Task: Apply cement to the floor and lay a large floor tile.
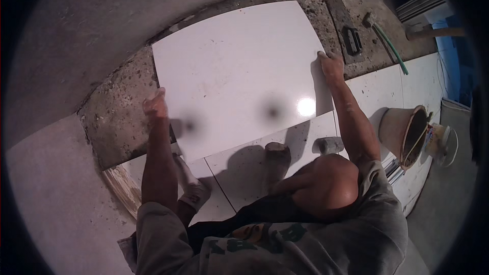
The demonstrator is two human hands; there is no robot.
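Observation:
A large white square tile point(229, 61) lies in front of me, partly over a speckled cement bed point(114, 122) and above white floor tiles point(219, 188). My left hand point(155, 104) is closed on its left edge. My right hand point(332, 66) grips the right edge near the upper corner. Just beyond that hand lie a long flat float with a black handle point(351, 40) and a tool with a long green handle point(390, 46). My socked feet are on the white tiles below the tile.
A grey wall point(76, 35) runs along the back and left. At right stand a dirty bucket point(392, 130) and a small pail point(438, 147). A grey object point(328, 145) lies by my right knee. A wooden pole, metal strips and blue material show at the far right.

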